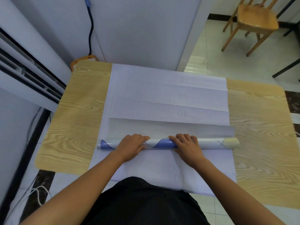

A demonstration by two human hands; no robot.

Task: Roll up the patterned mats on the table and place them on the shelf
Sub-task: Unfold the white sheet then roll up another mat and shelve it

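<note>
On the pale wood-grain table (78,111), the tight blue-and-white patterned mat roll (162,143) lies crosswise over a flat white sheet printed with faint numbers (162,95). The left hand (131,146) presses palm-down on the roll, fingers stretched flat. The right hand (186,146), at its 3 o'clock, bends its fingers over the roll's top. Rolling looks partway done. The next move calls for an even push toward 12 o'clock, keeping both ends level.

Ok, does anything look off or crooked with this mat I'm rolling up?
Two small things. The unrolled part of the mat doesn't lie flat: raised fold ridges run across it. And the roll looks uneven, its right end poking out past the mat's right edge.
</note>
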